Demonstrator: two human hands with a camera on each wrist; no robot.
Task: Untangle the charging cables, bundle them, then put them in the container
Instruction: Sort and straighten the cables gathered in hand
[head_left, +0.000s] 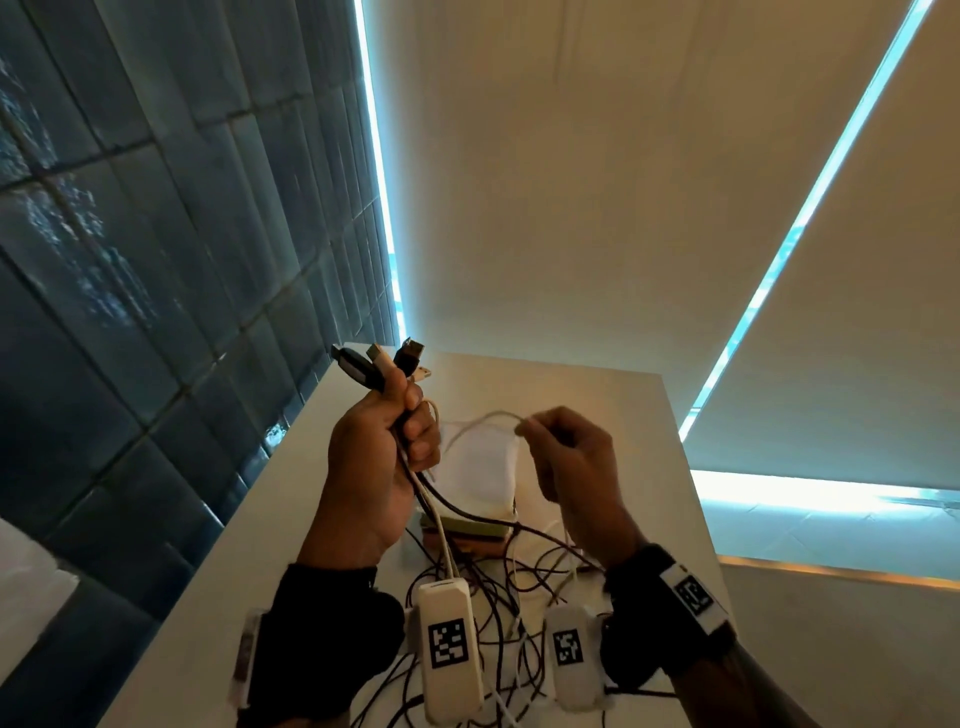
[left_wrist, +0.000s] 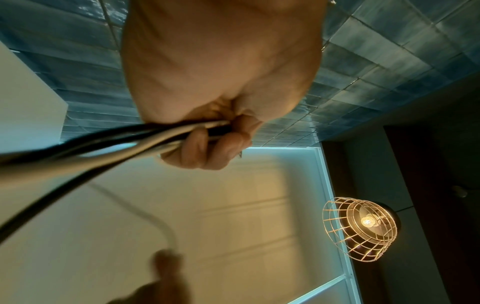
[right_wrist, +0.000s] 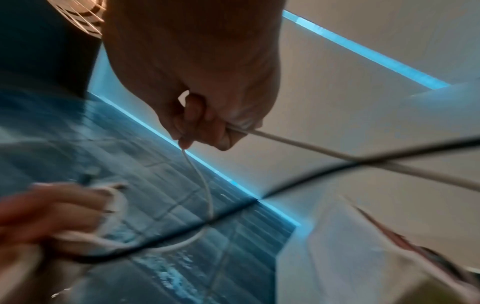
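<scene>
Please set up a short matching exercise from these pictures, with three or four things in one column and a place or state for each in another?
Things:
1. left hand
2. right hand
3. plug ends
4. loose cables

Places or states:
A. lying tangled on the white table
B. pinching one white cable
C. sticking up above the fist
D. gripping several cables together

Pairs: 1-D, 2-B, 3-C, 4-A

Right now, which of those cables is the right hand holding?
The thin white cable, pinched alone by the right hand; the other cables are bunched in the left hand.
</scene>
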